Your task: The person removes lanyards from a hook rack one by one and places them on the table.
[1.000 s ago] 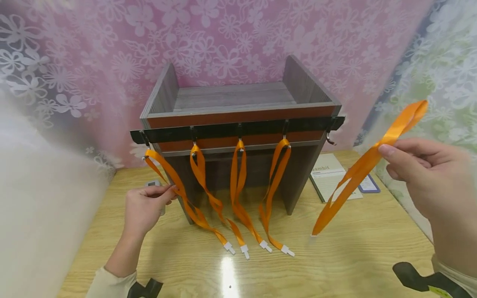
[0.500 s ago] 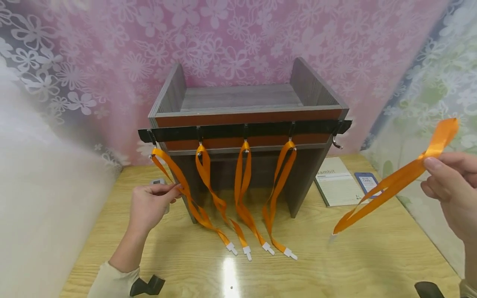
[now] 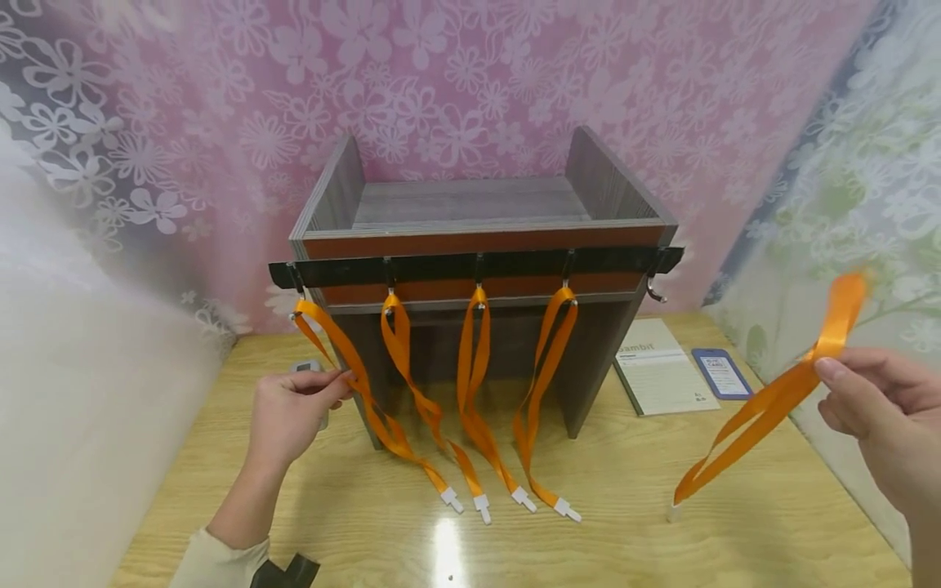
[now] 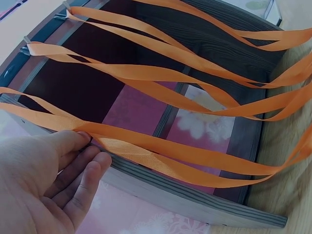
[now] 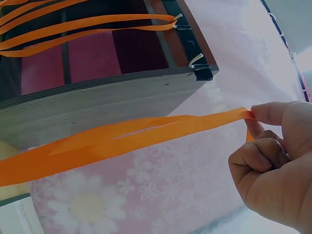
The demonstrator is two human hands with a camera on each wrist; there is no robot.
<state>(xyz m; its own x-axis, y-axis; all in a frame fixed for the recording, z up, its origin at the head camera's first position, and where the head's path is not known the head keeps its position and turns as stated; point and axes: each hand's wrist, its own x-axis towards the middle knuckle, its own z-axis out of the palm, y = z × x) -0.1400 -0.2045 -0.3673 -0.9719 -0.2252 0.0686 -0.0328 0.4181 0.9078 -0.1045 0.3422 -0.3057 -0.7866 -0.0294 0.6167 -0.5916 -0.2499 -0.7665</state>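
Orange ribbon lanyards with white clips hang from hooks on a black rail point(image 3: 441, 268). My left hand point(image 3: 290, 412) pinches the leftmost lanyard point(image 3: 341, 347) partway down between thumb and forefinger; the left wrist view shows the other fingers loosely bent. Off to the right, my right hand point(image 3: 882, 408) pinches a separate lanyard point(image 3: 764, 416) near its top. A short loop sticks up above the thumb, while the rest slants down to a white clip point(image 3: 674, 513) low over the table. The rail's rightmost hook point(image 3: 654, 290) carries no lanyard.
The rail runs across the front of a grey wooden shelf unit point(image 3: 470, 204). Right of it lie a notepad point(image 3: 665, 371) and a blue card holder point(image 3: 722, 373) on the wooden table point(image 3: 617, 539). A small grey device point(image 3: 305, 367) sits behind my left hand.
My right hand has moved right and lower with its lanyard, and the card holder has come out from behind the ribbon. My left hand keeps its pinch. The view has shifted slightly.
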